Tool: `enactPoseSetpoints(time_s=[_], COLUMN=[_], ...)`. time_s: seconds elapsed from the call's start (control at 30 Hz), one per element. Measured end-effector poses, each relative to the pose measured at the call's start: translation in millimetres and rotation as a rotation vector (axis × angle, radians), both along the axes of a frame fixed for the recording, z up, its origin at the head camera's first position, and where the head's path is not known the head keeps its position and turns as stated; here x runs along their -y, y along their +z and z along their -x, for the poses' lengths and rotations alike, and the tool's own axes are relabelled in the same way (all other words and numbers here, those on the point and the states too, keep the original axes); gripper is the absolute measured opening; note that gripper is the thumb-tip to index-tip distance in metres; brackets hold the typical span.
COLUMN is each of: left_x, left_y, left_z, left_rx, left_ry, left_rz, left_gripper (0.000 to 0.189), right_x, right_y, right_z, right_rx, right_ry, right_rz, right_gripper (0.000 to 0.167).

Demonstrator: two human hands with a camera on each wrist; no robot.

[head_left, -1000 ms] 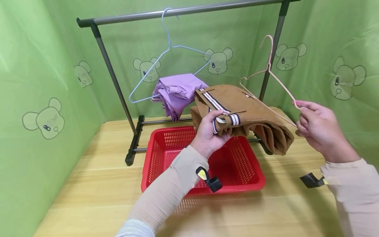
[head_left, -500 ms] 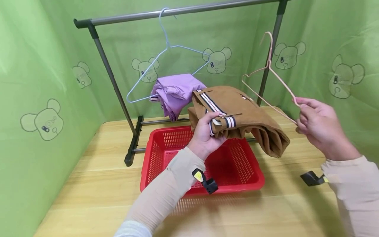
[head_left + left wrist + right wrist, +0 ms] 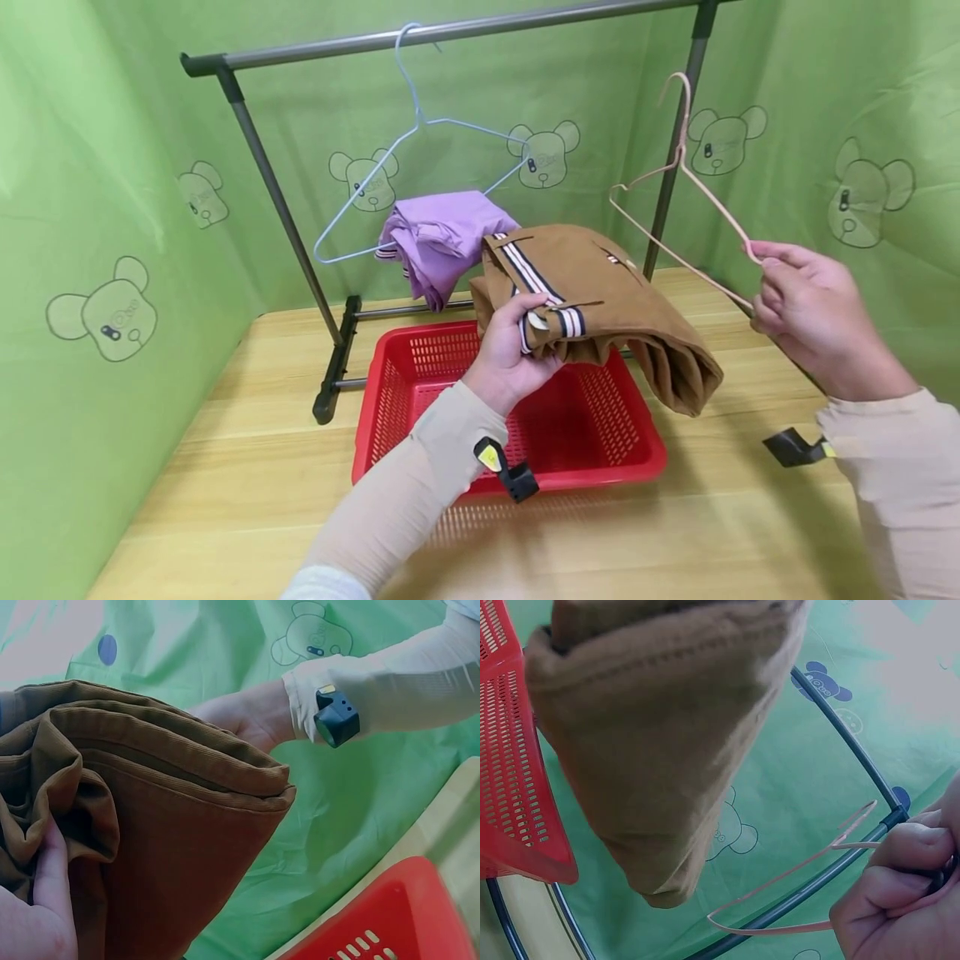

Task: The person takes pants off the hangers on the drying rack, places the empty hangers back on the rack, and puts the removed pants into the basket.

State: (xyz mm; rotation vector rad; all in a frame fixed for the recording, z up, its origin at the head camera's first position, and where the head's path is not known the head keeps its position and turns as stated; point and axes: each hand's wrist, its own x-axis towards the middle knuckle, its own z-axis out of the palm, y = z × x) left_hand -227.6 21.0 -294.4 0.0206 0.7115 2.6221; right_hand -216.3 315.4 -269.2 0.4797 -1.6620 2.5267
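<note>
In the head view my left hand (image 3: 510, 358) grips folded brown trousers (image 3: 592, 275) at their waistband, which carries white-and-navy stripes. The trousers hang over the basket, their folded legs pointing right; the left wrist view shows fingers tucked into the bunched cloth (image 3: 187, 847). Off to the right, my right hand (image 3: 813, 308) pinches one end of a pink wire hanger (image 3: 716, 197), hook upward. A small gap lies between hanger and trousers in the head view. Behind, a folded purple garment (image 3: 450, 225) hangs over the bar of a blue hanger (image 3: 422, 117).
A metal clothes rack (image 3: 315, 54) spans the back, with the blue hanger hooked on its rail. Below my left hand stands a red perforated basket (image 3: 375, 400) on the wooden table (image 3: 225, 492). Green bear-print cloth (image 3: 112, 200) walls the sides and back.
The trousers have sunk slightly down and left with my left hand. The pink hanger has risen a little in my right hand, so it no longer overlaps the trousers. Both grips stay the same.
</note>
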Motion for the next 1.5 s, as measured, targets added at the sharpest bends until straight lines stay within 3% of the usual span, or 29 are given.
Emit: enactPoseSetpoints(time_s=[1.5], left_x=[23.6], left_y=[-19.2], left_z=[-10.3], left_rx=[0.099], left_ry=[0.024], left_rz=[0.065], left_gripper=[0.009], right_x=[0.4], right_y=[-2.4], right_z=[5.9], right_rx=[-0.001], right_ry=[0.018], right_rz=[0.005], right_gripper=[0.022])
